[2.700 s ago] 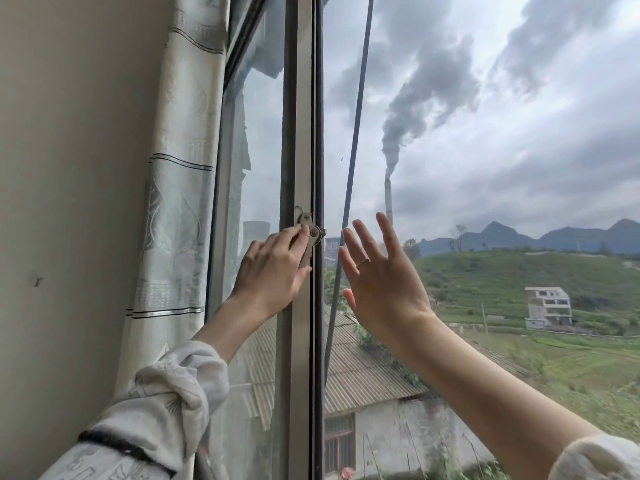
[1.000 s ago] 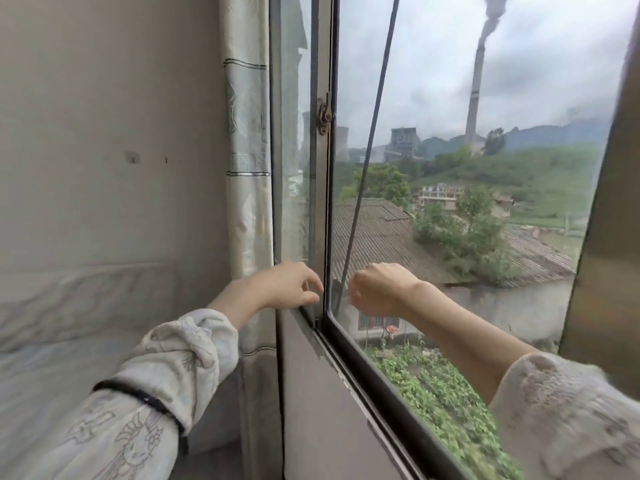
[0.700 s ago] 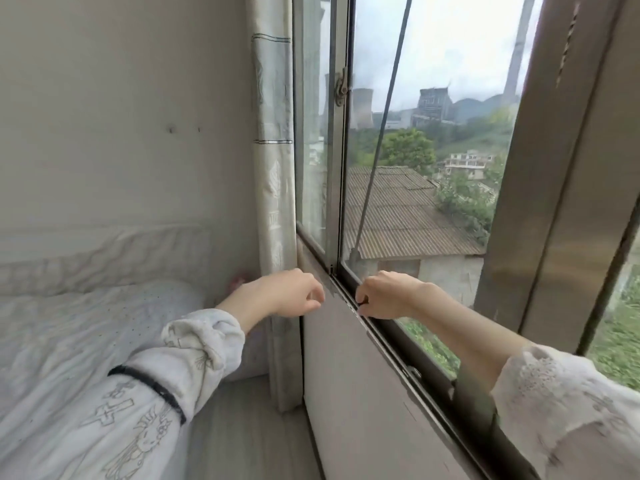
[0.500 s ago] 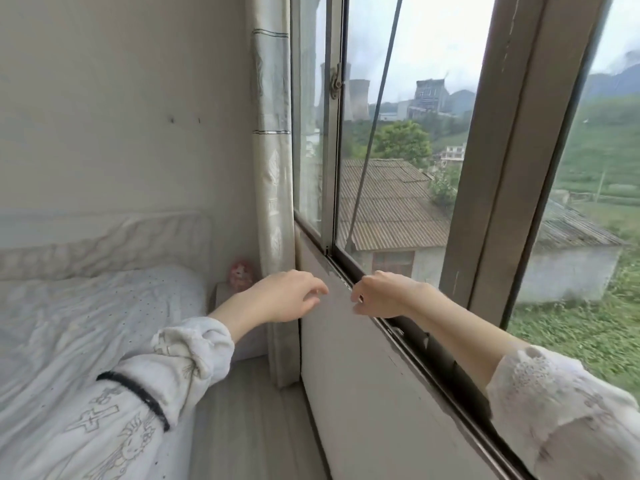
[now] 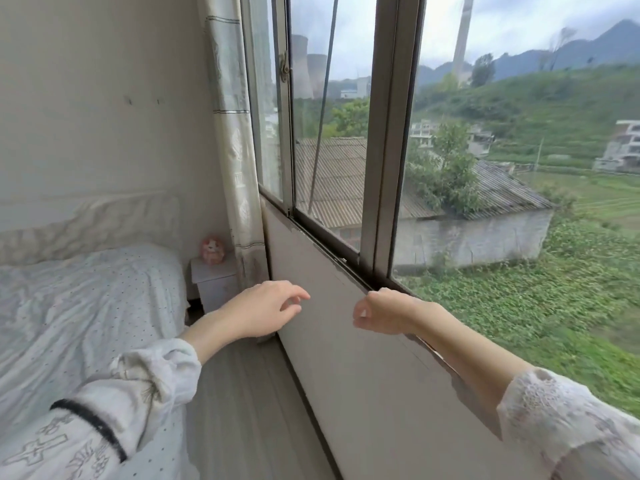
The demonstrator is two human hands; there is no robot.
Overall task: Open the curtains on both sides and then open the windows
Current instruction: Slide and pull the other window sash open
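- Left hand: empty, fingers loosely curled, hovering below the gathered curtain.
- Right hand: loosely closed, gripping nothing, just beside the sill track.
- Sliding sash: stile upright directly above the right hand; latch far up to the left.
- Handling, judged: rigid metal frame, fragile glass. Push on the stile, never the pane.
- Curtain: soft, light, already bunched at the wall.

Cream striped curtain, dotted bedsheet
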